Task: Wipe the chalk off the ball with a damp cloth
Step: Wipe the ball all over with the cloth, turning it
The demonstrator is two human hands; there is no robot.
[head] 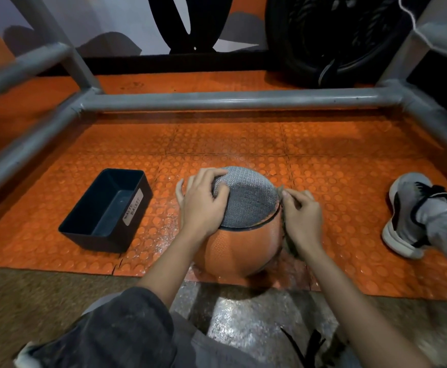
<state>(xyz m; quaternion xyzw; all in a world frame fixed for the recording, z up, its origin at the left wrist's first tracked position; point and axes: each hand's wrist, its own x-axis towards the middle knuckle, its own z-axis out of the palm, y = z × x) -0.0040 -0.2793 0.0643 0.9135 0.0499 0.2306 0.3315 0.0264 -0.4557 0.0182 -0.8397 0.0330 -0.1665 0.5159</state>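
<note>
Basketball (239,245): orange with one grey panel uppermost, resting on the orange studded floor mat (243,139) near its front edge, inside the grey tubular metal frame (230,99).

Left hand (203,205): laid over the ball's upper left side. Fingers are spread and bent round the curve, with the tips on the grey panel, gripping the ball.

Right hand (300,213): at the ball's right flank, fingers curled, thumb and forefinger pinching a brownish-grey cloth (287,243). The cloth hangs between hand and ball and appears to be pressed against the orange surface. Contact is partly hidden by the hand.

Chalk: no marks can be made out on the visible surface at this sharpness.

Surroundings: a black rectangular bin (97,241) stands on the mat just left of the ball, apart from it, with a white label (133,207) reading "WASTE BASKET". A grey and white shoe (405,216) rests on the mat well to the right. A black tyre (323,35) stands beyond the frame.
</note>
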